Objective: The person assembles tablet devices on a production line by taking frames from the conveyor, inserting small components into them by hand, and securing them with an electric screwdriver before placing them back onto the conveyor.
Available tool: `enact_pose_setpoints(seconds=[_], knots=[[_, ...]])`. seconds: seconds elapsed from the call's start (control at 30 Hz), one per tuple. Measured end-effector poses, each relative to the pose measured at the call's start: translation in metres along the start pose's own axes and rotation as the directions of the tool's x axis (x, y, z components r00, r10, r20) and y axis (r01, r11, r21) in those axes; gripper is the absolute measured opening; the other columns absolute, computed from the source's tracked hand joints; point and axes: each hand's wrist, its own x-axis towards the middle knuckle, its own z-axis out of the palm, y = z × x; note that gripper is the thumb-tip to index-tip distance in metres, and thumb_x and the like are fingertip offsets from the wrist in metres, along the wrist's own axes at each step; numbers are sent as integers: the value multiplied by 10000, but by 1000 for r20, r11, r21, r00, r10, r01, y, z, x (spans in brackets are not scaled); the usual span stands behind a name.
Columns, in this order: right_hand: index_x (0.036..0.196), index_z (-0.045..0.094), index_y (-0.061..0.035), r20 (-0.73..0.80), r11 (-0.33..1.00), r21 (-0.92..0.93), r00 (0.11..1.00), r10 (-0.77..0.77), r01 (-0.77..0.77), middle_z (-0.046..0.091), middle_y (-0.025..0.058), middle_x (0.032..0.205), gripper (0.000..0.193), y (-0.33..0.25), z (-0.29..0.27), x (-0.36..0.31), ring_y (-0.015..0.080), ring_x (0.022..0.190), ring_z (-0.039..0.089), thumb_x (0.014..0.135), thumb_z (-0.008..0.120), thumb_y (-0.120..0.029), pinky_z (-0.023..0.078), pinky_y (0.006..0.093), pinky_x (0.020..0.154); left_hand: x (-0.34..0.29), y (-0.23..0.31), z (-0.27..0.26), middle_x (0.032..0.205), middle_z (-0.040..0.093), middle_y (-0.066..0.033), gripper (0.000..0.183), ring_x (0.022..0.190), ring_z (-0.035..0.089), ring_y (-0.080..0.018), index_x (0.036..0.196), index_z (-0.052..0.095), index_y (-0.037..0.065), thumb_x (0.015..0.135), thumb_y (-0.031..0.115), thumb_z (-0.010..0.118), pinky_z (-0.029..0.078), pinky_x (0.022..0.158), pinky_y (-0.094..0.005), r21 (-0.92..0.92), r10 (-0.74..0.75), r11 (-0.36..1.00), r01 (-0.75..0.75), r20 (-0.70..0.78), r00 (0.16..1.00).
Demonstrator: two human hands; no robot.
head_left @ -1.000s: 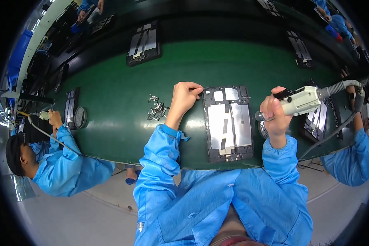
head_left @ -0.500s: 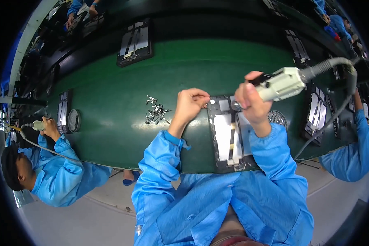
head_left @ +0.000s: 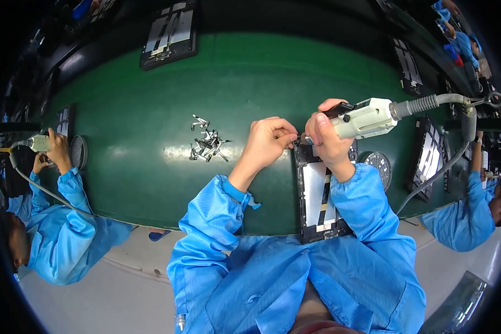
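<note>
An opened tablet (head_left: 313, 192), with a black frame and silver-white inside, lies at the table's near edge in front of me. My right hand (head_left: 334, 142) is wrapped round a cream electric screwdriver (head_left: 367, 119), held slanting with its tip end toward the tablet's far left corner. At that corner my left hand (head_left: 270, 142) pinches with thumb and forefinger, almost touching the tool's tip. Whatever is between those fingers is too small to make out. To the left lies a loose heap of small black and silver parts (head_left: 209, 145).
Right of the tablet stands a round mesh-patterned dish (head_left: 377, 170). The screwdriver's cable (head_left: 445, 170) hangs down on the right. More opened tablets (head_left: 170, 33) lie at the back and at the right. Co-workers in blue sit on both sides, the left one (head_left: 67, 222) holding a similar screwdriver.
The screwdriver's tip has moved left to the tablet's far left corner, close to my left fingertips. My left hand has shifted slightly right. The whole view has also shifted a little.
</note>
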Motion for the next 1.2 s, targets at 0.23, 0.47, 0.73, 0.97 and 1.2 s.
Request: enact_pose_setpoints(seconds=[0.23, 0.47, 0.73, 0.97, 1.2], knots=[[1024, 457, -5, 8, 1000, -6, 1000, 19, -19, 470, 22, 670, 177, 4, 1, -1, 68, 473, 433, 864, 511, 46, 363, 219, 439, 1, -1, 2, 697, 600, -81, 46, 601, 648, -140, 742, 624, -49, 735, -80, 658, 489, 513, -250, 12, 65, 998, -64, -60, 996], [1024, 451, 1, 32, 999, -45, 999, -12, 13, 476, 26, 668, 176, 5, 2, -3, 64, 478, 440, 865, 500, 59, 358, 217, 439, 0, -1, 2, 690, 593, -83, 49, 602, 646, -141, 732, 617, -57, 733, -87, 655, 488, 515, -252, -7, 63, 998, -64, -59, 996], [983, 481, -16, 11, 990, -130, 998, 57, -55, 513, 19, 705, 168, 5, 7, -7, 58, 539, 478, 840, 552, 37, 386, 206, 488, -2, -1, 1, 686, 588, -84, 50, 590, 638, -142, 720, 608, -62, 729, -100, 640, 483, 513, -255, -18, 56, 998, -58, -58, 997], [893, 527, -38, -78, 958, -278, 996, 47, -67, 552, 17, 765, 151, 11, 9, -6, 69, 675, 519, 784, 615, 21, 430, 217, 591, 0, 3, -1, 658, 587, -87, 49, 581, 635, -148, 711, 606, -66, 716, -102, 639, 481, 513, -262, 20, 81, 997, -80, -72, 994], [934, 414, -32, 123, 906, -417, 992, -26, 76, 474, 50, 660, 144, 10, 8, -2, 85, 481, 434, 843, 478, 59, 364, 228, 441, 0, 7, -2, 666, 595, -91, 42, 580, 635, -151, 718, 611, -62, 717, -96, 635, 484, 517, -262, 64, 69, 996, -63, -84, 994]])
